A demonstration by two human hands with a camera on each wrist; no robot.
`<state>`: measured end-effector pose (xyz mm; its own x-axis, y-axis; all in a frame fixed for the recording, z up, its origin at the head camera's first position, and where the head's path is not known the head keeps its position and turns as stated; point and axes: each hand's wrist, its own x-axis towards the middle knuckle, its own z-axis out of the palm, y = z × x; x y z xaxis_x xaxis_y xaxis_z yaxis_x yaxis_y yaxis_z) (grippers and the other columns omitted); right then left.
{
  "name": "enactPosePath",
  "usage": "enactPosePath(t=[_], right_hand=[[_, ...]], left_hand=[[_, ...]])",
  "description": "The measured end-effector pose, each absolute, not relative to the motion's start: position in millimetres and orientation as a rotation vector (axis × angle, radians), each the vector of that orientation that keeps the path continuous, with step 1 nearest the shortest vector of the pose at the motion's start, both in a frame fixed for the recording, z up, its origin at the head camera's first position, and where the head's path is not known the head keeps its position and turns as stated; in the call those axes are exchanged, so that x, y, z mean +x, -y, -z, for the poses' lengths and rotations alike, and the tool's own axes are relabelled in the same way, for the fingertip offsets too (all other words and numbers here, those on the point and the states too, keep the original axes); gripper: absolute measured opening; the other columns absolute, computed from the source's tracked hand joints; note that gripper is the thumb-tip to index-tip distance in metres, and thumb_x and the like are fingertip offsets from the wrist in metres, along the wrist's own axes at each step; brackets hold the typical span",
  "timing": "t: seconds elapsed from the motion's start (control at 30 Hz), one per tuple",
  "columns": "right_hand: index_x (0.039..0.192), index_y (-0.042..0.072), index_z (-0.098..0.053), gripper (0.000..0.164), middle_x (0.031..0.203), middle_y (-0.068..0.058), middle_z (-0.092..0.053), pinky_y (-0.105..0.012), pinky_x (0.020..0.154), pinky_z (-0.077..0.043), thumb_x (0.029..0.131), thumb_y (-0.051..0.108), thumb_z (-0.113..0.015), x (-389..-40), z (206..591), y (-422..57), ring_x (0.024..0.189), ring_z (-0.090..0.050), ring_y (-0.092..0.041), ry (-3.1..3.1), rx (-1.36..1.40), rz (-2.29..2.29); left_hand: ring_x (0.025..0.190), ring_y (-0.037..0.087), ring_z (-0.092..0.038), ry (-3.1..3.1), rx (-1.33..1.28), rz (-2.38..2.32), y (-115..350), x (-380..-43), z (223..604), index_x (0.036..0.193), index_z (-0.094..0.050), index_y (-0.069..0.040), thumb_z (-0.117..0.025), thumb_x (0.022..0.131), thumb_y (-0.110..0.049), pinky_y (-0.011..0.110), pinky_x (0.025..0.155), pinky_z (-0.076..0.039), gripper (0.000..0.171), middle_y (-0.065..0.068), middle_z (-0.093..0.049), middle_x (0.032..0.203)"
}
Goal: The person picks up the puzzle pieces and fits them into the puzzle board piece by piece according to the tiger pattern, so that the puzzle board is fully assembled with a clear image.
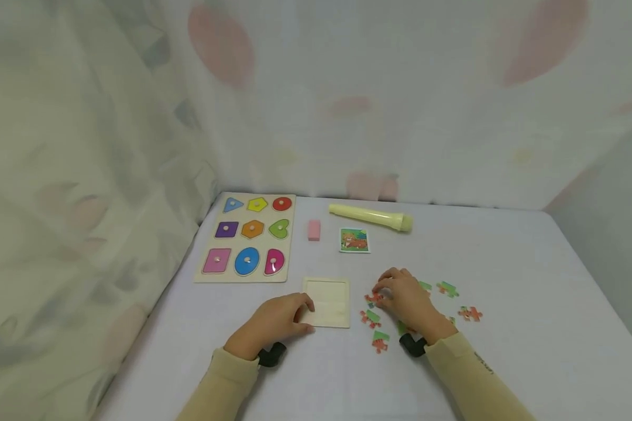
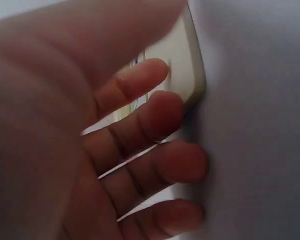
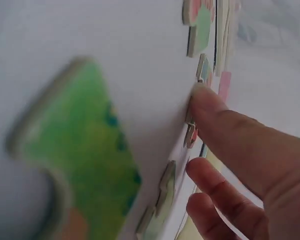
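Observation:
My left hand (image 1: 281,318) rests at the left edge of a square wooden puzzle tray (image 1: 329,303), fingers loosely bent. The tray's pale corner (image 2: 190,65) shows beyond those fingers in the left wrist view. To the right of the tray, my right hand (image 1: 408,298) pinches a red jigsaw piece (image 1: 371,298) between thumb and finger, close over the table. Its thumb (image 3: 225,120) partly covers that piece in the right wrist view. Other jigsaw pieces, such as a green-and-red one (image 1: 380,341), lie around and under this hand. A blurred green piece (image 3: 85,135) appears large nearest the right wrist camera.
A shape board (image 1: 293,234) with colourful knobbed shapes lies at the back left. Behind the tray are a pink block (image 1: 313,230), a small picture card (image 1: 354,240) and a pale yellow toy microphone (image 1: 368,216). More jigsaw pieces (image 1: 470,314) lie to the right.

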<state>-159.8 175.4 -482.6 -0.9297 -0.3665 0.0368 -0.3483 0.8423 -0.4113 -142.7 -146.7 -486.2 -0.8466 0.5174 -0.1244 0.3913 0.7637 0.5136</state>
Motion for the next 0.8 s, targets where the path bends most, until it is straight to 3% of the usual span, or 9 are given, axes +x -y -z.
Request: enactPosePath(t=[0.1,0.2,0.4,0.6,0.8], right_hand=[[0.093,0.017,-0.073,0.015,0.099,0.002,-0.067,-0.039,0.081,-0.051,0.087,0.017,-0.087,-160,480,-174,0.091,-0.059,-0.019,-2.896,-0.469,0.841],[0.093,0.016,-0.072,0.011,0.089,0.007,-0.066,-0.032,0.074,-0.051,0.092,0.011,-0.082,-161,473,-169,0.082,-0.06,-0.011,-2.778,-0.529,1.019],[0.103,0.01,-0.081,0.01,0.094,0.008,-0.071,-0.028,0.077,-0.054,0.097,0.007,-0.075,-174,461,-139,0.086,-0.065,-0.008,-2.587,-0.871,1.101],[0.097,0.013,-0.078,0.003,0.085,0.009,-0.067,-0.029,0.075,-0.052,0.094,0.013,-0.08,-176,469,-105,0.079,-0.06,-0.009,-2.686,-0.608,1.036],[0.1,0.014,-0.081,0.017,0.095,0.003,-0.063,-0.037,0.08,-0.054,0.087,0.022,-0.088,-163,481,-96,0.088,-0.06,-0.019,-2.96,-0.56,0.716]], left_hand=[[0.063,0.006,-0.047,-2.677,0.739,-0.766,149,-145,490,0.11,-0.067,-0.018,-0.086,0.089,-0.033,0.026,0.061,-0.04,0.032,-0.01,-0.05,0.073],[0.062,0.004,-0.046,-2.678,0.755,-0.8,152,-147,497,0.106,-0.068,-0.022,-0.085,0.089,-0.037,0.025,0.059,-0.038,0.028,-0.012,-0.049,0.071],[0.061,0.001,-0.045,-2.721,0.783,-0.832,159,-151,510,0.102,-0.07,-0.027,-0.086,0.089,-0.04,0.024,0.058,-0.036,0.024,-0.015,-0.048,0.07],[0.061,0.003,-0.045,-2.709,0.777,-0.877,157,-149,510,0.102,-0.071,-0.027,-0.086,0.089,-0.039,0.024,0.057,-0.035,0.023,-0.013,-0.049,0.07],[0.06,0.003,-0.045,-2.709,0.763,-0.858,156,-148,510,0.102,-0.07,-0.027,-0.085,0.089,-0.04,0.024,0.057,-0.034,0.024,-0.013,-0.049,0.07]])
